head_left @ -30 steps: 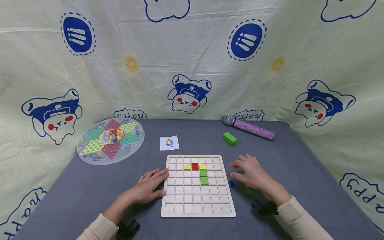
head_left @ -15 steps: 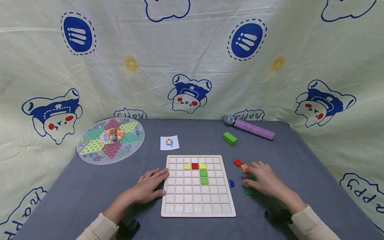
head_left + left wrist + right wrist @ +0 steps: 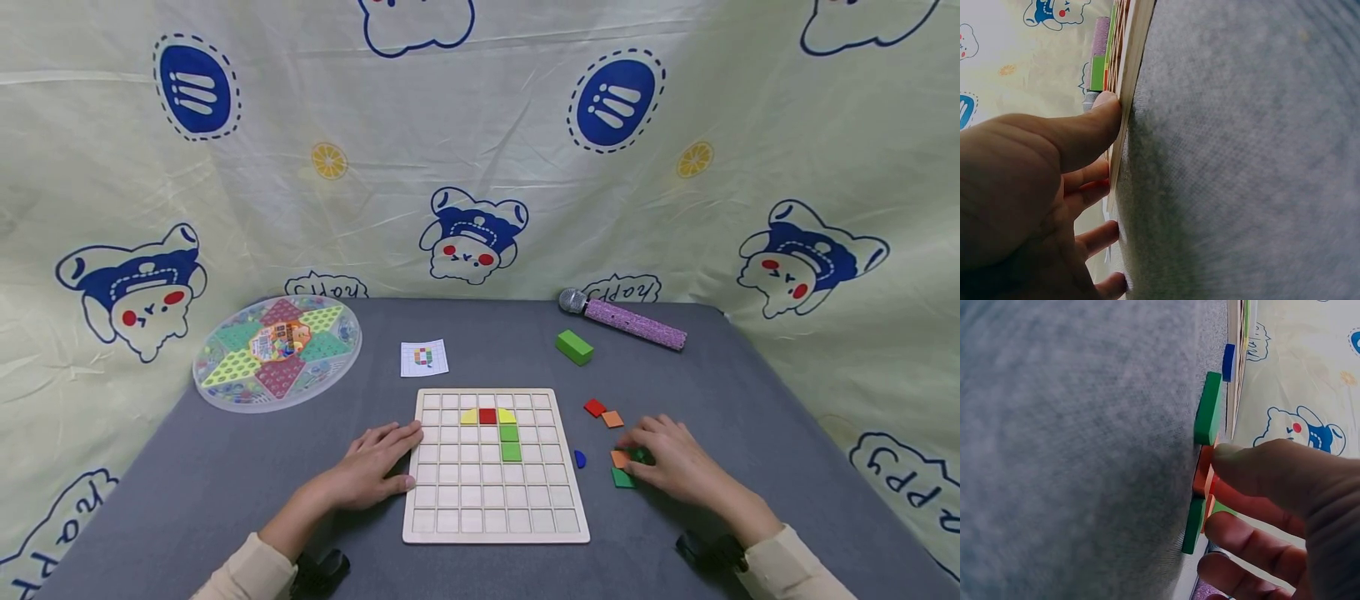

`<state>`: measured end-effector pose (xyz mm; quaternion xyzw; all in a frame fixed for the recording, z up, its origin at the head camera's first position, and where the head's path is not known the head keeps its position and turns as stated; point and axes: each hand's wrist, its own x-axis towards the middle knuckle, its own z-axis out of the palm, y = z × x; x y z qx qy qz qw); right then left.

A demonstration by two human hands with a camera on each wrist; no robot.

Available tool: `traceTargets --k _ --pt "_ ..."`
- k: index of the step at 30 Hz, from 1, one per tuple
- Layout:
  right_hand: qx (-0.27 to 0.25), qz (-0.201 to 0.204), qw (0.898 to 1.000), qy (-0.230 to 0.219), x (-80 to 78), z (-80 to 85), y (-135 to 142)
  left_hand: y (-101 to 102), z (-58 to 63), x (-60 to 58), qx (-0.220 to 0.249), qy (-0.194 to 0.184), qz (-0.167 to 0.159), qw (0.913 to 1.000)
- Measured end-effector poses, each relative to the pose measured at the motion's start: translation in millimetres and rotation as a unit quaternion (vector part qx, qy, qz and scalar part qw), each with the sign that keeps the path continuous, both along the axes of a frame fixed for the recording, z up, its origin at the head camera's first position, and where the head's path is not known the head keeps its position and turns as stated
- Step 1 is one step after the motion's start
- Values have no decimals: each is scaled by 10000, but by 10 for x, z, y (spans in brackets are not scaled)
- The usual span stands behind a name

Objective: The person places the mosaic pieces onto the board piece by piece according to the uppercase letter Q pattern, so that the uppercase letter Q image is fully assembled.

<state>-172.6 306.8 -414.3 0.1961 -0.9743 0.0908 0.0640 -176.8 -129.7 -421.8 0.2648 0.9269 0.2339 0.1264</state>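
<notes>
A pale wooden grid board lies on the table with one red square tile, yellow curved tiles and green square tiles in its cells. My left hand rests at its left edge, thumb and fingertips touching the rim. Right of the board, my right hand is low over loose tiles, thumb and fingers apart. Its fingertips are at an orange tile and a dark green tile partly under them. Another green tile lies beside the thumb; whether the fingertips touch these tiles is unclear.
A red tile, an orange tile and a blue half-round tile lie right of the board. Behind are a pattern card, a green block, a glittery microphone and a round game box.
My right hand has moved right and nearer to me, uncovering the red and orange tiles, and come down by the orange and dark green ones. The left hand stays at the board.
</notes>
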Motion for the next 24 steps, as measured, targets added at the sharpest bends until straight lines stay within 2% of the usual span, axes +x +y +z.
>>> traceTargets --k 9,24 --pt "-32 -149 9998 -155 10 -19 18 12 6 5 -5 -44 103 9999" --pt "-52 -284 9992 -272 -6 -66 32 5 -2 6 -11 -48 80 10000"
